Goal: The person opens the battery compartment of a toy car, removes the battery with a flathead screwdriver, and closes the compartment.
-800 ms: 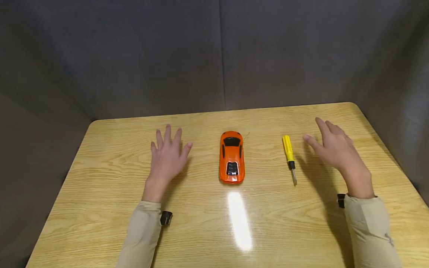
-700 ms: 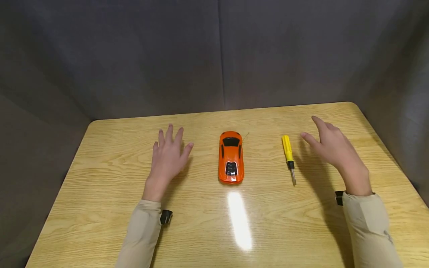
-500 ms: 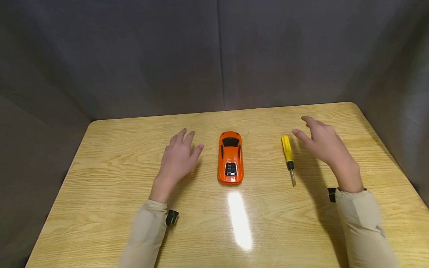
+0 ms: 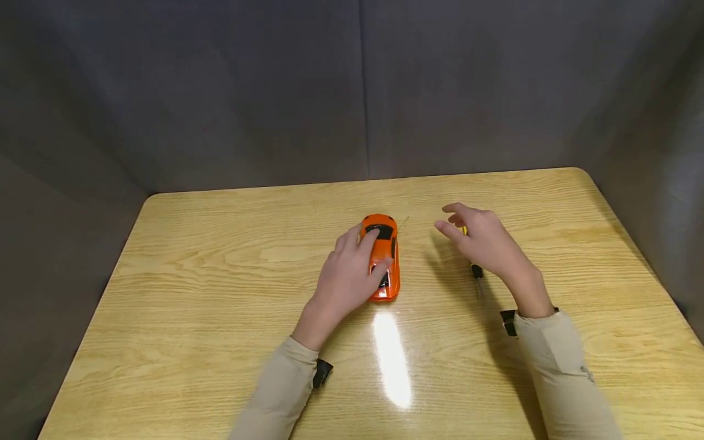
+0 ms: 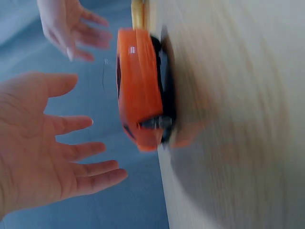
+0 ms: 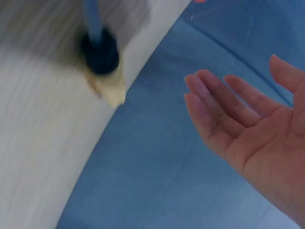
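Note:
An orange toy car (image 4: 386,247) with black windows sits on the table, partly covered from above by my left hand (image 4: 349,272). In the left wrist view, a gap shows between the spread fingers of that hand (image 5: 43,148) and the car (image 5: 138,86). My right hand (image 4: 486,238) hovers over the screwdriver (image 4: 477,271), hiding most of its yellow handle. Seen from the right wrist, the blurred screwdriver (image 6: 100,52) lies apart from the relaxed, slightly bent fingers of the right hand (image 6: 252,129). Neither hand holds anything.
The light wooden table (image 4: 209,293) has rounded far corners. Dark grey cloth panels (image 4: 264,98) stand behind it and at both sides. A thin antenna wire (image 4: 404,223) sticks out beside the car. A bright reflection lies on the tabletop in front of the car.
My left hand has moved right, from beside the car to over it. My right hand has swung left, from beside the screwdriver to above its handle. Car and screwdriver stay in place.

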`<state>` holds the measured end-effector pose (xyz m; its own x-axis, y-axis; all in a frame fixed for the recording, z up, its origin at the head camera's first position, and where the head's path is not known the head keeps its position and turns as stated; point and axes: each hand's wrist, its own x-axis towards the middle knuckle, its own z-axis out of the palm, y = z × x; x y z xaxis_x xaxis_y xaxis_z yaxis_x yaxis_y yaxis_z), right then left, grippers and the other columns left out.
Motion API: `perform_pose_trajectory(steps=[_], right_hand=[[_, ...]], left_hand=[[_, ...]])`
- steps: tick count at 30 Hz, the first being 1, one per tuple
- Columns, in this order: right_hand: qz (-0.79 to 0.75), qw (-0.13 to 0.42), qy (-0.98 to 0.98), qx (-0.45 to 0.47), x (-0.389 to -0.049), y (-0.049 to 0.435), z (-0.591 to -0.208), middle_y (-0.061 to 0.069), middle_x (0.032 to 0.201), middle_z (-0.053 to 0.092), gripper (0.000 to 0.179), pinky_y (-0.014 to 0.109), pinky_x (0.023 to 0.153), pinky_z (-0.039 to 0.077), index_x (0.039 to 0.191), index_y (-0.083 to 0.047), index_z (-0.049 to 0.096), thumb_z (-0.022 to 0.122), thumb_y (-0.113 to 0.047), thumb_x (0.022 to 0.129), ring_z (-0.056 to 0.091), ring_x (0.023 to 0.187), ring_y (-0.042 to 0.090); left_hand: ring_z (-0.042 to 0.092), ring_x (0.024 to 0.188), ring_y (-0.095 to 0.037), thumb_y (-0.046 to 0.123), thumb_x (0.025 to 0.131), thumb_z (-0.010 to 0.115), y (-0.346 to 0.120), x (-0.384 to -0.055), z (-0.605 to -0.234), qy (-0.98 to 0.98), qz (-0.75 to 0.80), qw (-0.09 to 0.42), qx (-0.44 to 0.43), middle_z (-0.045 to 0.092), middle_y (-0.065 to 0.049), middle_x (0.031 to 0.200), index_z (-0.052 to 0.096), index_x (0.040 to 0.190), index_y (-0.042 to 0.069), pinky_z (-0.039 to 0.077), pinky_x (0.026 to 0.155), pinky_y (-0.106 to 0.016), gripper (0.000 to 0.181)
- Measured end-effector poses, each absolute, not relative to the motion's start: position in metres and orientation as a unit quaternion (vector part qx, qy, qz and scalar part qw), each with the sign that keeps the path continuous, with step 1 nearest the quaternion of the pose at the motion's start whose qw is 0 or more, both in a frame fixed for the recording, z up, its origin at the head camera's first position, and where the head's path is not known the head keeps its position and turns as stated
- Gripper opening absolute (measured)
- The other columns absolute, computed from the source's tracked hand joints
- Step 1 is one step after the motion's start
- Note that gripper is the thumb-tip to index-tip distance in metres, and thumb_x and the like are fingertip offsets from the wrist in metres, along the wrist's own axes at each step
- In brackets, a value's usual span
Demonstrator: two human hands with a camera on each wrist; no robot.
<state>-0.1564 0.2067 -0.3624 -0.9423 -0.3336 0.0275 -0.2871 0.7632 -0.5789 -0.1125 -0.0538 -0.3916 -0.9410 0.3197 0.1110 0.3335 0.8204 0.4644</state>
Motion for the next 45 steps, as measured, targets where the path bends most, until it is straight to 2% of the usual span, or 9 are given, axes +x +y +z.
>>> perform_pose_trajectory(steps=[9, 13, 17, 21, 24, 31, 36, 42, 45], right_hand=[[-0.314, 0.055, 0.931, -0.180, -0.151, 0.187, -0.374, 0.025, 0.115, 0.071, 0.047, 0.056, 0.092, 0.054, 0.134, 0.009, 0.059, 0.058, -0.030, 0.108, 0.068, 0.107, 0.040], [-0.319, 0.072, 0.927, -0.183, -0.151, 0.180, -0.378, 0.024, 0.115, 0.071, 0.044, 0.055, 0.092, 0.055, 0.134, 0.008, 0.060, 0.059, -0.027, 0.108, 0.068, 0.107, 0.039], [-0.320, 0.088, 0.925, -0.187, -0.153, 0.174, -0.383, 0.024, 0.116, 0.071, 0.044, 0.054, 0.091, 0.056, 0.135, 0.008, 0.060, 0.059, -0.027, 0.107, 0.068, 0.107, 0.037], [-0.318, 0.095, 0.924, -0.191, -0.154, 0.171, -0.384, 0.023, 0.114, 0.072, 0.044, 0.053, 0.089, 0.057, 0.134, 0.008, 0.061, 0.059, -0.027, 0.107, 0.069, 0.104, 0.036], [-0.315, 0.097, 0.924, -0.192, -0.154, 0.170, -0.385, 0.023, 0.113, 0.072, 0.044, 0.052, 0.088, 0.057, 0.134, 0.008, 0.061, 0.058, -0.027, 0.108, 0.069, 0.102, 0.036], [-0.314, 0.099, 0.924, -0.193, -0.154, 0.172, -0.386, 0.023, 0.111, 0.072, 0.043, 0.052, 0.087, 0.057, 0.133, 0.009, 0.062, 0.058, -0.026, 0.108, 0.070, 0.098, 0.034], [-0.306, 0.099, 0.926, -0.198, -0.155, 0.174, -0.387, 0.022, 0.108, 0.073, 0.042, 0.050, 0.084, 0.057, 0.131, 0.009, 0.062, 0.058, -0.025, 0.108, 0.070, 0.094, 0.032], [-0.299, 0.101, 0.928, -0.200, -0.156, 0.179, -0.387, 0.022, 0.106, 0.073, 0.042, 0.050, 0.083, 0.058, 0.130, 0.010, 0.062, 0.058, -0.025, 0.108, 0.070, 0.092, 0.032], [-0.303, 0.105, 0.927, -0.194, -0.156, 0.181, -0.387, 0.021, 0.105, 0.073, 0.043, 0.050, 0.082, 0.058, 0.131, 0.010, 0.061, 0.057, -0.025, 0.108, 0.070, 0.090, 0.030]], left_hand=[[0.033, 0.147, -0.047, 0.048, 0.101, 0.063, -0.029, -0.102, -0.400, -0.967, -0.165, -0.064, -0.182, 0.029, -0.027, 0.163, 0.046, 0.155, 0.007, 0.047, 0.107, -0.058, 0.071], [0.029, 0.148, -0.052, 0.051, 0.099, 0.065, -0.027, -0.099, -0.402, -0.969, -0.141, -0.088, -0.183, 0.020, -0.029, 0.166, 0.037, 0.160, 0.006, 0.045, 0.109, -0.058, 0.081], [0.033, 0.143, -0.056, 0.053, 0.098, 0.067, -0.024, -0.099, -0.404, -0.971, -0.117, -0.096, -0.183, 0.015, -0.029, 0.167, 0.031, 0.162, 0.005, 0.048, 0.107, -0.057, 0.088], [0.044, 0.135, -0.056, 0.056, 0.097, 0.066, -0.020, -0.099, -0.407, -0.976, -0.080, -0.090, -0.180, 0.015, -0.030, 0.167, 0.032, 0.162, 0.006, 0.053, 0.101, -0.054, 0.089], [0.047, 0.132, -0.055, 0.057, 0.097, 0.065, -0.018, -0.099, -0.408, -0.979, -0.056, -0.083, -0.178, 0.016, -0.031, 0.166, 0.032, 0.162, 0.006, 0.055, 0.098, -0.053, 0.088], [0.054, 0.120, -0.051, 0.042, 0.097, 0.072, -0.020, -0.098, -0.408, -0.979, -0.068, -0.063, -0.180, 0.021, -0.032, 0.163, 0.036, 0.159, 0.005, 0.059, 0.090, -0.045, 0.081], [0.059, 0.112, -0.048, 0.038, 0.094, 0.075, -0.028, -0.100, -0.408, -0.978, -0.078, -0.051, -0.188, 0.025, -0.031, 0.162, 0.038, 0.159, 0.007, 0.060, 0.084, -0.045, 0.081], [0.063, 0.107, -0.049, 0.036, 0.092, 0.076, -0.037, -0.103, -0.405, -0.973, -0.090, -0.022, -0.210, 0.033, -0.030, 0.160, 0.044, 0.155, 0.003, 0.059, 0.085, -0.049, 0.079], [0.063, 0.108, -0.049, 0.034, 0.092, 0.075, -0.043, -0.105, -0.401, -0.970, -0.118, -0.014, -0.210, 0.038, -0.028, 0.158, 0.046, 0.153, -0.001, 0.057, 0.090, -0.053, 0.076]])
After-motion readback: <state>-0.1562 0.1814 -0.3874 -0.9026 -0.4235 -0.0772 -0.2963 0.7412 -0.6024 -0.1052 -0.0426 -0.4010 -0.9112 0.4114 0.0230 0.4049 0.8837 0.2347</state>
